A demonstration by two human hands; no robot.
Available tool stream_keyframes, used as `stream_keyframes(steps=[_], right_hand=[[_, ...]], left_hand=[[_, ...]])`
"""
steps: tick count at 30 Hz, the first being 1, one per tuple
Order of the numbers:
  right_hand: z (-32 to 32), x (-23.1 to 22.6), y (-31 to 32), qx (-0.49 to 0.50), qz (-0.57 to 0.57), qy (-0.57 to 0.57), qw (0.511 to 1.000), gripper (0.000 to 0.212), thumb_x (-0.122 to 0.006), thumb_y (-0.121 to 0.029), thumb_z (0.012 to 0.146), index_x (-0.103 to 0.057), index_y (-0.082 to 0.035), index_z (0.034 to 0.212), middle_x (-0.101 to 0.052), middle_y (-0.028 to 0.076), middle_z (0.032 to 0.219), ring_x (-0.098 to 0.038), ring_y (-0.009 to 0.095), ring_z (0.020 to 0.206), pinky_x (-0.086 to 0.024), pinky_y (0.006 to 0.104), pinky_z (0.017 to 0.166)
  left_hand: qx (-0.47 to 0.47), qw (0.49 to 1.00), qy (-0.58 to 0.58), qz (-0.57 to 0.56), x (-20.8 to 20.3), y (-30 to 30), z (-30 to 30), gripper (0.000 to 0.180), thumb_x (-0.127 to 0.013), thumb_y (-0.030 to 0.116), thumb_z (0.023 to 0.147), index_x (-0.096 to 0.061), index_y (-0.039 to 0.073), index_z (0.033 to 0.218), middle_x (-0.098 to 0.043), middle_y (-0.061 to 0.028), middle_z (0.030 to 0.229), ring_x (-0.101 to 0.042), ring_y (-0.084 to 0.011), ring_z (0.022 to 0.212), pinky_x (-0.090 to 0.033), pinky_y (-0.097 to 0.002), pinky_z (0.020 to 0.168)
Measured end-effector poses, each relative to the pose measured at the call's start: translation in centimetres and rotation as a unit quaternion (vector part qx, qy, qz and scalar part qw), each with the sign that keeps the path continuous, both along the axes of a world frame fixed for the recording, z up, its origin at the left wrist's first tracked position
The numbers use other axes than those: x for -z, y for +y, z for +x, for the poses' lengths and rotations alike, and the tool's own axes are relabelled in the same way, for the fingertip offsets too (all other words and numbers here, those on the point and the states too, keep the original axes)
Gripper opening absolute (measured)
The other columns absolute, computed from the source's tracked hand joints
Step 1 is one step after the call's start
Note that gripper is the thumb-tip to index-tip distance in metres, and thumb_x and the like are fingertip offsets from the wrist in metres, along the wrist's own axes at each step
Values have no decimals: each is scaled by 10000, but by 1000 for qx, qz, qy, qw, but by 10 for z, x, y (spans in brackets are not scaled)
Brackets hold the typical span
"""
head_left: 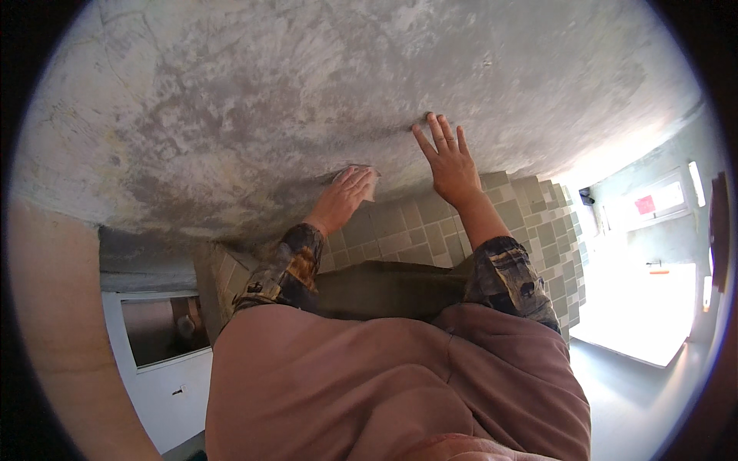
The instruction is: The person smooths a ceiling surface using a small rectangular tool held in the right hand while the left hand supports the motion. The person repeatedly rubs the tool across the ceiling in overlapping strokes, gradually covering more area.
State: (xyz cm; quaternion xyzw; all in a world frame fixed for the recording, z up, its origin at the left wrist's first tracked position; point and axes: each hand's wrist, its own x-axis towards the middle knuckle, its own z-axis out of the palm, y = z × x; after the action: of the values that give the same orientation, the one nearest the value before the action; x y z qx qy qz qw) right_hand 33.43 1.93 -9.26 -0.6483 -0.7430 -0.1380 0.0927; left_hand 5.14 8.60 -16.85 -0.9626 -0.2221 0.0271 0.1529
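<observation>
A mottled grey plastered wall (254, 100) fills the upper part of the view. My left hand (343, 201) presses a small pale sheet (372, 185) against it, with the fingers laid over the sheet; whether it is paper or cloth I cannot tell. Up and to the right, my right hand (452, 163) has its fingers spread, fingertips at the wall's surface and nothing in them. Camouflage-patterned cuffs (503, 273) are pushed up on both forearms.
Beige and grey-green tiles (400, 230) lie below my hands and stretch to the right. A white door (173, 392) with a dark glass pane stands at lower left. On the right is a bright area with a window (653, 201) and a white panel (638, 315).
</observation>
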Motion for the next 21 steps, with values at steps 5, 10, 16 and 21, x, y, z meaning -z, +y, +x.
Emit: stream_keyframes(steps=[5,10,16,21], right_hand=[[0,-1,0,3,1,-6,1000,818,-500,22,853,-186,-229,1565,-121,59,1635,-154,259,1498,-227,492,1204],[0,1,2,2,5,-5,1000,815,-508,20,854,-189,-226,1563,-124,56,1634,-156,256,1498,-229,493,1203],[-1,-1,1,12,-15,-24,1000,799,-506,5,868,-187,-222,1564,-115,54,1636,-146,250,1501,-212,486,1210],[-2,-2,0,11,-12,-17,1000,799,-503,7,870,-181,-224,1564,-108,49,1637,-132,243,1503,-198,481,1217]], left_hand=[[5,999,31,43,-6,-3,-2,466,-494,105,953,-460,20,1411,-371,-90,1536,-302,-213,1441,-200,-395,1232],[13,999,-46,16,-7,4,-8,447,-489,113,957,-479,11,1393,-366,-81,1540,-300,-215,1442,-192,-387,1232],[0,995,94,41,-9,1,-15,412,-468,127,974,-510,9,1367,-369,-80,1539,-295,-211,1445,-194,-392,1230],[3,991,96,89,-11,-4,-14,459,-470,181,982,-469,22,1413,-362,-67,1546,-293,-186,1444,-188,-368,1229]])
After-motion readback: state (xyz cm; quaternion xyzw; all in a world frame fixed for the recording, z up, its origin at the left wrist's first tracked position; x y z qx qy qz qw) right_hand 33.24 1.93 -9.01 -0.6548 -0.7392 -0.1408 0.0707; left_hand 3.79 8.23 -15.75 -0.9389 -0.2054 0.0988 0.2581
